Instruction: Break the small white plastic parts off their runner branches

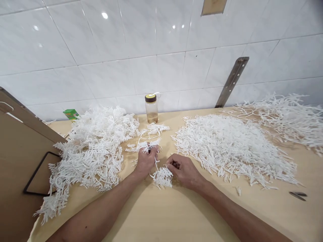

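Note:
My left hand is closed around a white branching plastic strand, which spreads out beyond the fingers on the far side. Below that hand, a thin stem leads down to a feathery white cluster near the tabletop. My right hand is just to the right of this cluster, thumb and fingers pinched together; whatever lies between the fingertips is too small to make out. Tangled white sprigs form a large heap left of my hands. Shorter white pieces make a wide pile on the right.
Behind my hands stands a bottle with brownish liquid. More white branches lie far right, with dark metal snips nearer. A green box, a metal bracket and a brown panel edge the table.

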The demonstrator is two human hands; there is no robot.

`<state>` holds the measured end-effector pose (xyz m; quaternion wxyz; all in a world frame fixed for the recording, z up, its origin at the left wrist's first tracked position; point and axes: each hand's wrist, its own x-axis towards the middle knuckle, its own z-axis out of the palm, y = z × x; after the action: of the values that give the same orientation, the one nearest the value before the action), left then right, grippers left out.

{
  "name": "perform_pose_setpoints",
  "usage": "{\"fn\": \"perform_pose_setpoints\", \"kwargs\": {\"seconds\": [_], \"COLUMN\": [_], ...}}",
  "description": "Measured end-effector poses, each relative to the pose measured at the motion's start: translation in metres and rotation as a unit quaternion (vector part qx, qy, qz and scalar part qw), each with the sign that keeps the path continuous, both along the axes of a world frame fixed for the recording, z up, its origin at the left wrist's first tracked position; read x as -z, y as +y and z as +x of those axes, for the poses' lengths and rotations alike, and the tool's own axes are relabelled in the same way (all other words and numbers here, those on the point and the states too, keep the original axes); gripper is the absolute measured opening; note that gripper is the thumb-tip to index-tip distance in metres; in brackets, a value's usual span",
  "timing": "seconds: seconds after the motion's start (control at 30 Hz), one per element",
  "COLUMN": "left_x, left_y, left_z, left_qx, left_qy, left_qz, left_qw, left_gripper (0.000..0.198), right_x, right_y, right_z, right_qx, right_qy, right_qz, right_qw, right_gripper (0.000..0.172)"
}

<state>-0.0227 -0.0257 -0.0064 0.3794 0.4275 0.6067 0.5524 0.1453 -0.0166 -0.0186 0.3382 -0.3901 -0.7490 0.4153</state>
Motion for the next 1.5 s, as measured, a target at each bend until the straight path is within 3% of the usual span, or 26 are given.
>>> {"fn": "perform_pose_setpoints", "kwargs": {"seconds": [0.2, 0.4, 0.57, 0.67, 0.83, 1.13, 1.37, 1.5], "left_x": [0.002, 0.001, 0.002, 0.002, -0.001, -0.004, 0.000, -0.003], "left_y": [0.000, -0.001, -0.003, -0.005, -0.007, -0.006, -0.005, -0.006], "left_z": [0.001, 0.002, 0.000, 0.000, 0.002, 0.001, 0.002, 0.002], "left_qx": [0.027, 0.063, 0.101, 0.112, 0.164, 0.182, 0.185, 0.187], "left_qy": [-0.002, 0.037, 0.054, 0.083, 0.130, 0.137, 0.100, 0.082], "left_qz": [0.014, 0.037, 0.039, 0.058, 0.083, 0.093, 0.030, 0.043], "left_qw": [1.000, 0.997, 0.993, 0.989, 0.974, 0.969, 0.977, 0.978], "left_gripper": [0.028, 0.023, 0.022, 0.020, 0.017, 0.014, 0.023, 0.017], "right_x": [0.007, 0.003, -0.004, -0.009, -0.011, -0.010, -0.003, -0.003], "right_y": [0.006, 0.022, 0.029, 0.024, 0.010, 0.009, 0.011, 0.011], "right_z": [0.002, 0.027, 0.040, 0.036, 0.023, 0.018, 0.014, 0.012], "right_qx": [0.105, 0.226, 0.273, 0.265, 0.191, 0.075, 0.091, 0.098], "right_qy": [0.051, 0.005, -0.023, -0.008, 0.036, 0.024, 0.093, 0.113], "right_qz": [-0.040, 0.039, 0.157, 0.203, 0.190, -0.018, -0.048, -0.056], "right_qw": [0.992, 0.973, 0.949, 0.942, 0.963, 0.997, 0.990, 0.987], "right_gripper": [0.019, 0.025, 0.025, 0.024, 0.027, 0.039, 0.032, 0.030]}}
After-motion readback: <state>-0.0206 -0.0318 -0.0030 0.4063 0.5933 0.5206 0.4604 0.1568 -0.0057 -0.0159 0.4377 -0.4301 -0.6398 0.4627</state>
